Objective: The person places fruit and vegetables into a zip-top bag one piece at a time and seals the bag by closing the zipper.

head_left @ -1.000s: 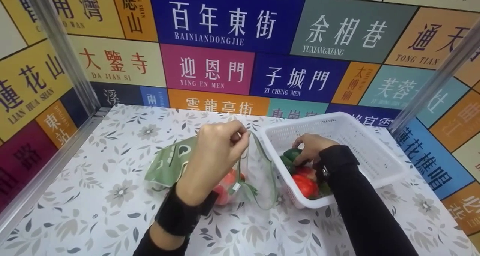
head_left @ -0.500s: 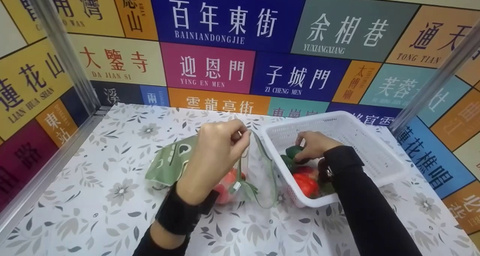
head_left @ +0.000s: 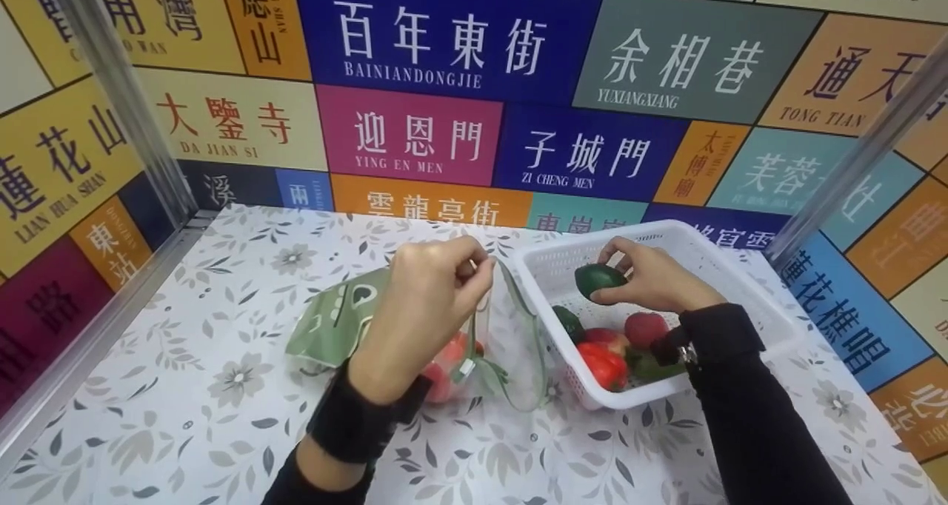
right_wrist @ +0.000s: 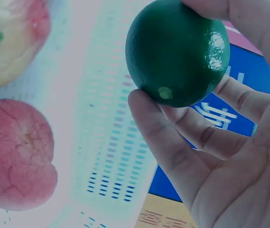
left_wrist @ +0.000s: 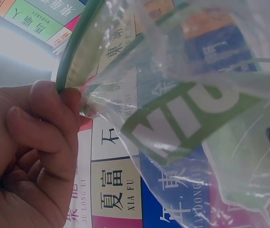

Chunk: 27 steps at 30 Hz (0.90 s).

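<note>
- Fingers of the right hand [head_left: 655,279] pinch the green fruit [head_left: 597,280], now lifted over the basket [head_left: 643,399].
- So it is free from the red fruit [head_left: 646,330] inside the basket.
- Left of the basket, the left hand [head_left: 426,294] still pinches the bag [head_left: 333,323].

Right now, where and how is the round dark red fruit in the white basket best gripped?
Probably around its widest middle, thumb opposing fingers, from above: the dark red fruit looks round, its top in view, while the surrounding basket would crowd a low side approach.
</note>
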Available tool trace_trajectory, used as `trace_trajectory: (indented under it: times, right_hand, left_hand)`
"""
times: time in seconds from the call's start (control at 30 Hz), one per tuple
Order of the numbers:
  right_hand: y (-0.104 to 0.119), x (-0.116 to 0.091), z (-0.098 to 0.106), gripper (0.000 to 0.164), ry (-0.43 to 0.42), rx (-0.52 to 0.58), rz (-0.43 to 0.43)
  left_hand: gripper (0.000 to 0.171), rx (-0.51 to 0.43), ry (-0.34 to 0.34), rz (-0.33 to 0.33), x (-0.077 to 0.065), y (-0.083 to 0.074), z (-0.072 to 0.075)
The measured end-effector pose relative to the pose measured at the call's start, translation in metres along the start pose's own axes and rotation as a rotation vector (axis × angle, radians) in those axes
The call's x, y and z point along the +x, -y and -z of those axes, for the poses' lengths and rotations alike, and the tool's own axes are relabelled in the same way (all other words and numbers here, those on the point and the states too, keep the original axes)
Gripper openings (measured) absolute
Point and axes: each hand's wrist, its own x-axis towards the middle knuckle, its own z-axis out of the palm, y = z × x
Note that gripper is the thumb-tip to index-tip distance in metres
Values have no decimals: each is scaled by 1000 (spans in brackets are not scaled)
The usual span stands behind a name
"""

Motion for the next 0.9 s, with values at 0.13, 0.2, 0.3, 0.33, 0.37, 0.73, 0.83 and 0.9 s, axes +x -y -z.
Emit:
trace_trajectory:
  times: [0.13, 0.2, 0.3, 0.33, 0.37, 0.73, 0.83, 0.9]
  right_hand:
    - [4, -15, 0, 57, -74, 60, 39]
    - [8, -21, -1, 57, -114, 96, 60]
    - [18, -32, -3, 56, -173, 133, 90]
    - [21, -36, -4, 56, -195, 138, 106]
    - [25, -40, -4, 55, -211, 153, 122]
    - [66, -92, -6, 55, -324, 251, 281]
    - [79, -100, -12, 54, -323, 247, 333]
    - [89, -103, -16, 52, -328, 229, 372]
  left_hand:
    - [15, 0, 1, -4, 0, 0, 0]
    - [15, 4, 1, -2, 0, 0, 0]
    - [15, 6, 4, 6, 0, 0, 0]
    - [15, 5, 5, 8, 0, 0, 0]
    - [15, 6, 3, 8, 0, 0, 0]
    - [15, 27, -10, -13, 0, 0, -1]
    - [15, 20, 1, 1, 0, 0, -1]
    - [15, 18, 7, 12, -1, 0, 0]
